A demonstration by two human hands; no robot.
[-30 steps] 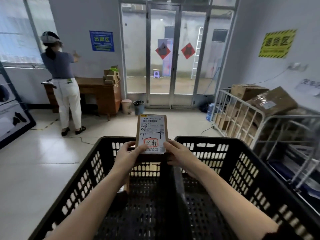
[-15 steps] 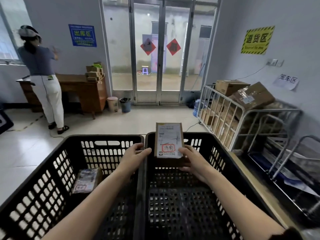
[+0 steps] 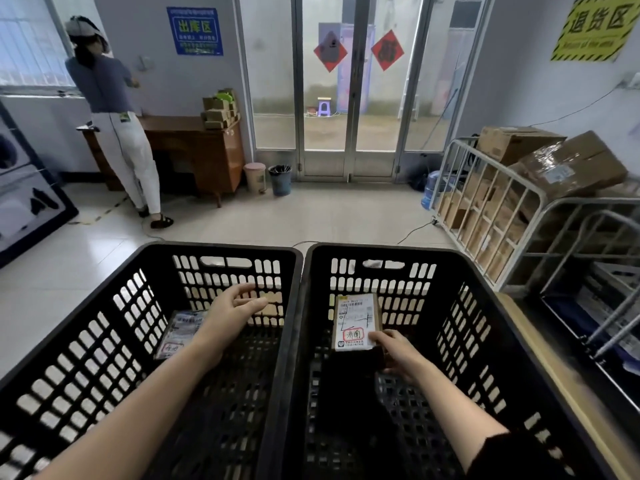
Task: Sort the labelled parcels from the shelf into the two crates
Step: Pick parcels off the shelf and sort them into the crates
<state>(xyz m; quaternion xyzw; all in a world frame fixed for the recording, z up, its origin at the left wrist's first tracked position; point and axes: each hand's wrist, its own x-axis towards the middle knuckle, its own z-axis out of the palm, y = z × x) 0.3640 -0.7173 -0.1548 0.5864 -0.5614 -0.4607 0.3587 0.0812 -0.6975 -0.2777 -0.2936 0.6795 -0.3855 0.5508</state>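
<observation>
Two black slotted crates stand side by side in front of me, the left crate (image 3: 86,327) and the right crate (image 3: 485,327). My right hand (image 3: 398,355) holds a small brown parcel (image 3: 356,317) with a white label and a red stamp by its near end, low inside the right crate. My left hand (image 3: 232,313) hovers over the left crate with relaxed fingers and holds nothing. A second labelled parcel (image 3: 176,332) lies in the left crate, partly hidden by my left forearm.
A metal cage trolley (image 3: 491,209) full of cardboard boxes stands on the right. A person (image 3: 114,123) stands at a wooden desk (image 3: 204,150) at the back left. Two small bins (image 3: 268,178) sit by the glass doors (image 3: 346,88).
The parcel has gone down into the right crate. My left hand has let go of it and moved left over the left crate; only my right hand holds it now.
</observation>
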